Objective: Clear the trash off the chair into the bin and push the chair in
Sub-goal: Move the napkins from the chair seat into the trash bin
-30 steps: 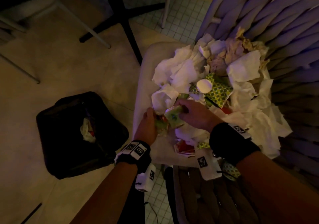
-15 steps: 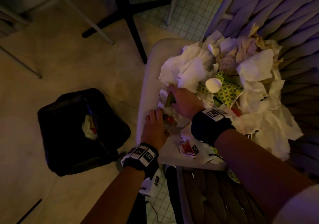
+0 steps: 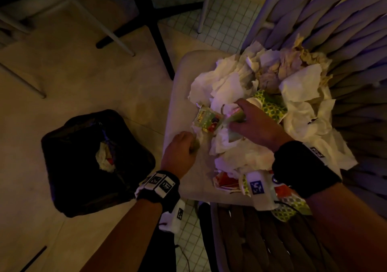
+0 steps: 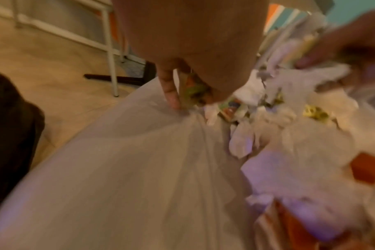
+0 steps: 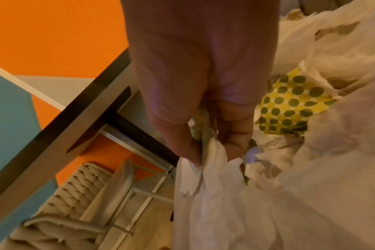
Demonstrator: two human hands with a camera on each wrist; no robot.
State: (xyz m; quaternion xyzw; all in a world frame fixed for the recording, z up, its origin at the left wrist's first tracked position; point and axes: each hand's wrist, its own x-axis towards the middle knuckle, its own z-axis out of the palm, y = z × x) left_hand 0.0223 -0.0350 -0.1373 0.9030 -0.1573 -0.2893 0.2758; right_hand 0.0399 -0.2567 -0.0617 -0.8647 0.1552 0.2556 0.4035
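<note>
The pale cushioned chair seat (image 3: pixel 178 95) carries a heap of crumpled white paper napkins and wrappers (image 3: pixel 236 91) spread from its near-left part back to the woven strap backrest (image 3: pixel 345 47); a yellow paper with green dots (image 3: pixel 272 108) lies in the heap's middle. The right hand (image 3: pixel 253 123) sits on the heap's near-left part, thumb and fingers pinched on a wad of white paper and a greenish wrapper (image 5: pixel 206 152); the left hand (image 3: pixel 182 150) rests at the seat's left edge, fingers curled round small scraps (image 4: pixel 193 91). The black-lined bin (image 3: pixel 83 158) stands on the beige floor left of the seat, near but apart, its opening upward, some trash already inside; the left hand is the nearer to it, so the carry runs leftward and down off the seat edge. Judged early in the clearing: most of the heap remains; the chair stands out from the dark table leg (image 3: pixel 150 20) beyond the seat.
</note>
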